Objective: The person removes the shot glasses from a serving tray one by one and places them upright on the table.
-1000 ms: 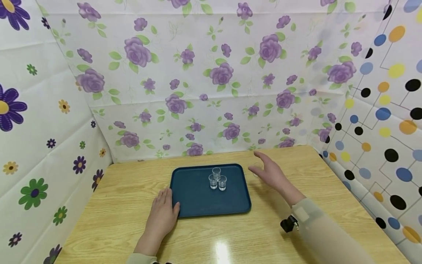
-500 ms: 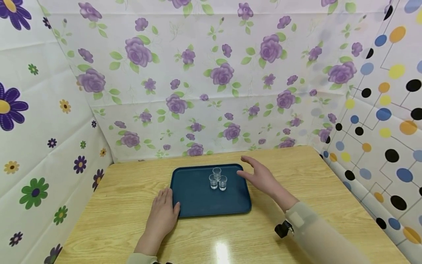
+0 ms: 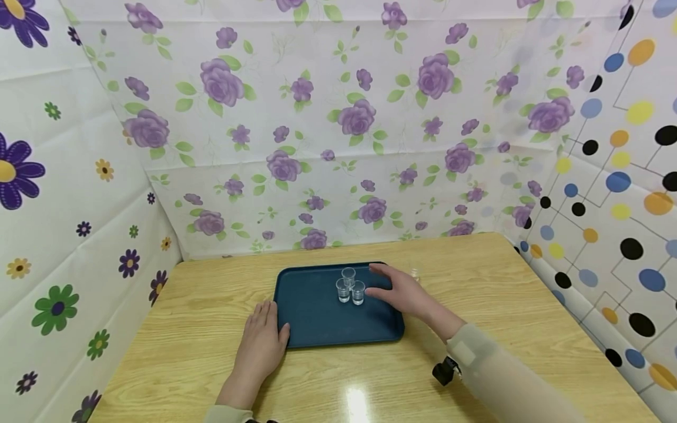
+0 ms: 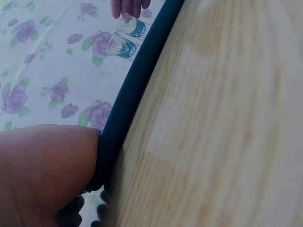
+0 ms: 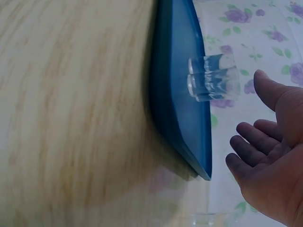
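Observation:
Three small clear shot glasses stand in a tight cluster on a dark blue tray. My left hand lies flat at the tray's left edge, fingers straight along the outside and thumb at the rim. Above the right part of the tray is my right hand, its thumb and fingers spread and nothing between them. Its thumb tip is close to the nearest glass on the right; a small gap shows in the right wrist view, where the glasses overlap. Behind this hand, another clear glass stands on the table, partly hidden.
The tray lies on a light wooden table. Floral cloth hangs behind the table, with patterned cloth on both sides. A black wrist camera hangs below the right sleeve.
My right hand has moved left and slightly nearer, from beside the tray to the glasses. The glass behind it shows more to its right. My left hand and the tray have stayed put.

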### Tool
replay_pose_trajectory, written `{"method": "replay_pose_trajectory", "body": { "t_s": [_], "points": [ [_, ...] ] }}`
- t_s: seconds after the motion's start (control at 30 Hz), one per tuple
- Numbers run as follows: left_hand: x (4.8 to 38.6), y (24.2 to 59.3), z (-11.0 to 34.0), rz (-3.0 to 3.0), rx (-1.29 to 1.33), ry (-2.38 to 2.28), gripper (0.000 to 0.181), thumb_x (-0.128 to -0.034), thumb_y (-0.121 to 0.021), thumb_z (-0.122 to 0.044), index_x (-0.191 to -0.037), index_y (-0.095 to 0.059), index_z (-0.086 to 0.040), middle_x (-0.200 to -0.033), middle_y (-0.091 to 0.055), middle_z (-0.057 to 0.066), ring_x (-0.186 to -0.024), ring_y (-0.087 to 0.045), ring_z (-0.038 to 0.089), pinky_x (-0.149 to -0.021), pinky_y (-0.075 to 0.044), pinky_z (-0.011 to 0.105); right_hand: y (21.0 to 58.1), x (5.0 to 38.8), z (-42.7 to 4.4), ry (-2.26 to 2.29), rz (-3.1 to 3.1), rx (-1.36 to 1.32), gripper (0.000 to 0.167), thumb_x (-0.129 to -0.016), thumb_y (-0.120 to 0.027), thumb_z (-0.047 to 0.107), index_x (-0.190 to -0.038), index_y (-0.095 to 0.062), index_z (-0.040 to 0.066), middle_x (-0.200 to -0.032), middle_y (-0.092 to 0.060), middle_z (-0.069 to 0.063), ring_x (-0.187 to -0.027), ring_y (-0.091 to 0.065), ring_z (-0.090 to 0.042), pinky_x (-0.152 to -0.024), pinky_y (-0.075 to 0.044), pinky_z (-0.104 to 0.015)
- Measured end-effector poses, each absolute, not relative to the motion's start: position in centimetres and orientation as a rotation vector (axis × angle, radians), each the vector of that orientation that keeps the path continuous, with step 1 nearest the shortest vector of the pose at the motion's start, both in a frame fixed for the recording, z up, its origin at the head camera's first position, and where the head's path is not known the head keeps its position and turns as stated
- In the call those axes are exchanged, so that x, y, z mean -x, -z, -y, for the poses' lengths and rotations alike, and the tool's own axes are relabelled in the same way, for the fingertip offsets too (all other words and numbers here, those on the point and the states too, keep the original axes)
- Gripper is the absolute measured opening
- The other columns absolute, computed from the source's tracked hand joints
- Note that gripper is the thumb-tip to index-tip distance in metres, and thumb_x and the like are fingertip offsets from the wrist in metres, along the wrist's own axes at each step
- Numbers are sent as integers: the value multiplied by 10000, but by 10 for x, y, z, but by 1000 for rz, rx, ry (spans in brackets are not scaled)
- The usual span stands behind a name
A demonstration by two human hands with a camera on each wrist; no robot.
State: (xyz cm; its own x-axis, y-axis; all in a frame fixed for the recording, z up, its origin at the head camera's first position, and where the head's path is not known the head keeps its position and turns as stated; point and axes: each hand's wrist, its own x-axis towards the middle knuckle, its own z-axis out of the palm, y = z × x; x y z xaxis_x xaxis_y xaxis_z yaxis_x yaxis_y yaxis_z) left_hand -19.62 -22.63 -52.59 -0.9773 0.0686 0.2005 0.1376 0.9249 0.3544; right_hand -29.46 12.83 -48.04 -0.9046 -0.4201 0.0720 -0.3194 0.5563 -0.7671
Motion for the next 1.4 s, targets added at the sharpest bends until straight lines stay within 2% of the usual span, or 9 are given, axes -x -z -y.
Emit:
{"method": "replay_pose_trajectory", "body": {
  "t_s": [0.17, 0.5, 0.87, 1.07, 1.4],
  "points": [
    [196, 527, 226, 2866, 171, 559, 660, -1116, -667, -208, -1589, -429, 186, -1658, -394, 394, -1578, -316, 569, -1285, -282, 684, 487, 294, -123, 1282, -2650, 642, 757, -1063, -774, 375, -1685, -457, 81, -1671, -522, -121, -1546, -481, -360, -1215, -462, -552],
    [193, 525, 225, 2912, 150, 542, 668, -1135, -645, -216, -1613, -396, 178, -1684, -364, 381, -1601, -290, 546, -1305, -257, 667, 496, 295, -111, 1313, -2629, 563, 694, -1052, -802, 332, -1637, -524, 85, -1618, -575, -117, -1492, -544, -342, -1196, -484, -541],
    [195, 524, 226, 2936, 125, 550, 679, -1140, -638, -233, -1631, -382, 160, -1704, -343, 364, -1616, -267, 529, -1310, -240, 669, 502, 296, -100, 1318, -2664, 539, 574, -1023, -840, 282, -1529, -646, 95, -1448, -694, -81, -1377, -635, -306, -1130, -538, -524],
    [195, 523, 225, 2937, 128, 547, 678, -1139, -639, -233, -1627, -384, 164, -1700, -346, 367, -1614, -270, 531, -1310, -240, 669, 506, 296, -97, 1295, -2700, 565, 472, -1018, -844, 284, -1446, -703, 144, -1322, -732, -16, -1259, -686, -241, -1050, -581, -471],
    [195, 523, 225, 2932, 125, 540, 676, -1135, -645, -229, -1622, -393, 165, -1697, -353, 366, -1612, -277, 532, -1311, -243, 665, 510, 294, -92, 1306, -2729, 566, 367, -1028, -832, 263, -1351, -733, 122, -1121, -730, 39, -1017, -681, -132, -892, -596, -409]
  ]
}}
